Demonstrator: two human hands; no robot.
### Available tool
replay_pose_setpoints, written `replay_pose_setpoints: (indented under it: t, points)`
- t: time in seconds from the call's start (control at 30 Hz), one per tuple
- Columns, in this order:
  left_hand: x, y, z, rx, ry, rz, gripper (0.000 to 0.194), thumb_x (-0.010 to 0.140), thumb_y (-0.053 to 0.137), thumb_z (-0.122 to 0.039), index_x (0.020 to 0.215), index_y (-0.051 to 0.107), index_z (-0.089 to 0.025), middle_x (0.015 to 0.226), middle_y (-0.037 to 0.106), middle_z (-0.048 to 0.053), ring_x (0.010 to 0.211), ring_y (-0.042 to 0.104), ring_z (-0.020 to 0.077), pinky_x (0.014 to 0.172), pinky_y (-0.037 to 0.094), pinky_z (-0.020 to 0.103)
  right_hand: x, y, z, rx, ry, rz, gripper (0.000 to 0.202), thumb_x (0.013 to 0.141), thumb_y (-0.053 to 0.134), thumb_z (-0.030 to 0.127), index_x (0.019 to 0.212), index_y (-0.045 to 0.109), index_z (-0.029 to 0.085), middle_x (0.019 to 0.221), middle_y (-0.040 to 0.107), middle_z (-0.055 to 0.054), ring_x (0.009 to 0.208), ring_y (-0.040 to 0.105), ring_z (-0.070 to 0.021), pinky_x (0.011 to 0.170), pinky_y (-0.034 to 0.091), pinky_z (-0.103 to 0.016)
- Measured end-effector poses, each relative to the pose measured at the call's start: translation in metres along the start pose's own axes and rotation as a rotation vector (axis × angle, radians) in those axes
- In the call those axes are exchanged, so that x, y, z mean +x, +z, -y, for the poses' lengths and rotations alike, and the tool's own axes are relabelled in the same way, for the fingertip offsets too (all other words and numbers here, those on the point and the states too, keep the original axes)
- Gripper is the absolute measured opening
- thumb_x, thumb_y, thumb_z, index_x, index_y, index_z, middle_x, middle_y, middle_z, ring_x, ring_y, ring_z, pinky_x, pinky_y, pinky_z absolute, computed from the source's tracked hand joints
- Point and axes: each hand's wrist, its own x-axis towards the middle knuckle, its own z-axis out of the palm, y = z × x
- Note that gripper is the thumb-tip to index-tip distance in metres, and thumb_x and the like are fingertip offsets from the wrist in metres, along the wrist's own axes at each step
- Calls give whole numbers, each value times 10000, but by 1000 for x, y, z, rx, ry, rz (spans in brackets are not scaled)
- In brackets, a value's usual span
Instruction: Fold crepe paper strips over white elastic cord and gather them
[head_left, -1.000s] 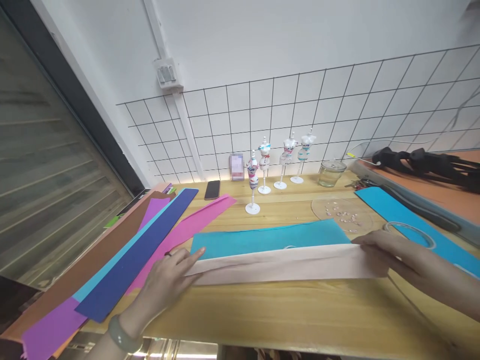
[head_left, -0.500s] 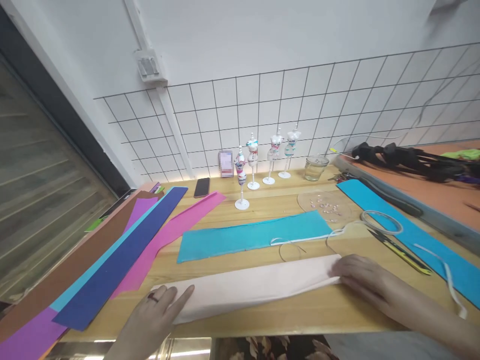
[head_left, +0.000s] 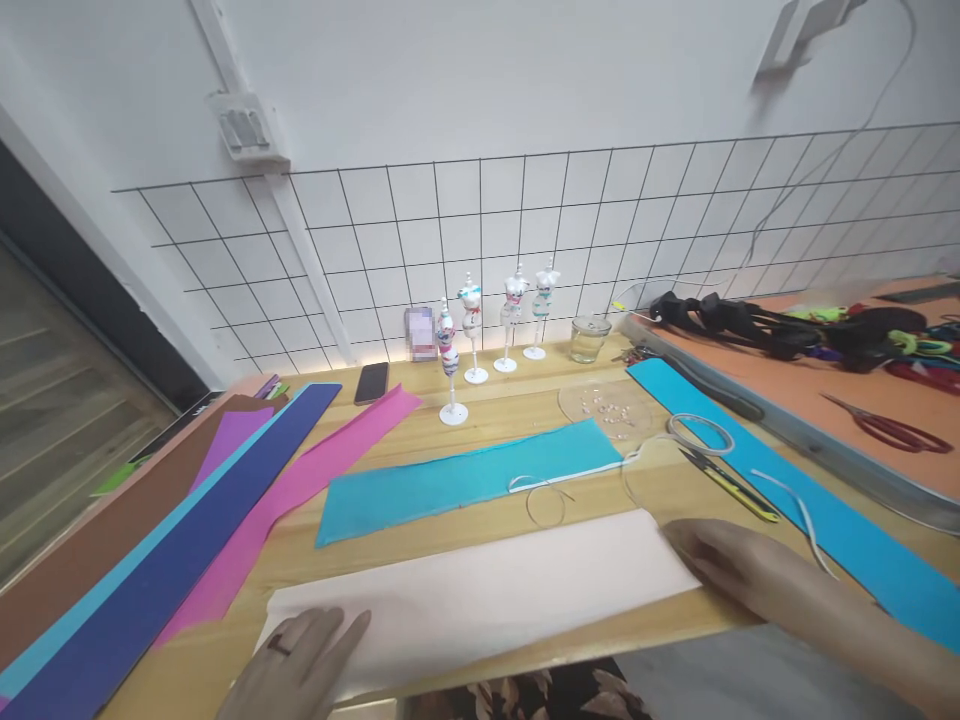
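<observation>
A long pale pink strip, which looks like crepe paper, lies across the front of the table. My left hand, with a dark ring on one finger, rests on its left end with fingers stretched out. At its right end my right hand lies against the short edge, fingers slightly bent and blurred, the thumb partly in shadow. Behind the strip lies a teal strip with a thin white cord along its front edge. A coil of fine wire lies between the two strips.
Folded strips in dark blue, pink and brown lie left. Several small mannequins, a phone and a glass stand or lie behind. Right are a yellow cutter, a tape ring and red-handled scissors.
The pale pink strip now lies wider and flatter, its right edge in plain sight. My right hand has shifted to that edge. The camera has turned right.
</observation>
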Motion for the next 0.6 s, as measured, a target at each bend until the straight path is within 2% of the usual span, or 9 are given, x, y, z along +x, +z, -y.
replay_pose_setpoints:
  t: [0.1, 0.23, 0.3, 0.43, 0.53, 0.6]
  points:
    - [0, 6, 2, -23, -17, -22, 630, 736, 331, -5, 1270, 385, -334, 1018, 606, 14, 931, 538, 181, 804, 412, 296, 4, 3, -20, -173, 19, -82, 346, 846, 337, 257, 1091, 582, 249, 1097, 644, -46, 947, 615, -245, 720, 516, -326]
    - [-1, 11, 8, -19, 14, -19, 557, 742, 356, -44, 1227, 455, -301, 1030, 604, 21, 924, 539, 174, 756, 425, 260, 14, -9, -48, -330, 86, -216, 389, 826, 313, 250, 1060, 615, 176, 1060, 656, -105, 938, 615, -264, 737, 506, -368]
    - [-1, 14, 10, -10, 25, -2, 540, 743, 366, -61, 1219, 469, -293, 1039, 602, 23, 923, 537, 173, 741, 427, 249, 21, -15, -56, -284, 164, -244, 390, 820, 321, 284, 1029, 635, 183, 1076, 649, -107, 954, 607, -276, 740, 501, -378]
    - [-3, 19, 13, -19, 47, 13, 517, 749, 398, -114, 1226, 467, -299, 1067, 591, 27, 935, 534, 172, 757, 433, 242, 34, -16, -68, -20, 322, -153, 348, 775, 420, 369, 960, 663, 201, 1001, 685, -81, 864, 640, -265, 688, 510, -338]
    - [-7, 19, 15, -55, 35, 21, 509, 752, 430, -165, 1243, 451, -300, 1118, 573, 29, 979, 522, 183, 778, 440, 246, 35, -15, -74, 46, 332, -116, 340, 775, 424, 390, 912, 676, 206, 911, 711, -59, 811, 657, -241, 667, 515, -292]
    - [-9, 17, 15, -90, 16, 36, 531, 741, 440, -177, 1258, 433, -302, 1159, 556, 27, 1009, 514, 189, 794, 445, 252, 30, -17, -74, 90, 310, -103, 334, 776, 438, 397, 918, 678, 214, 951, 704, -49, 866, 646, -240, 707, 510, -279]
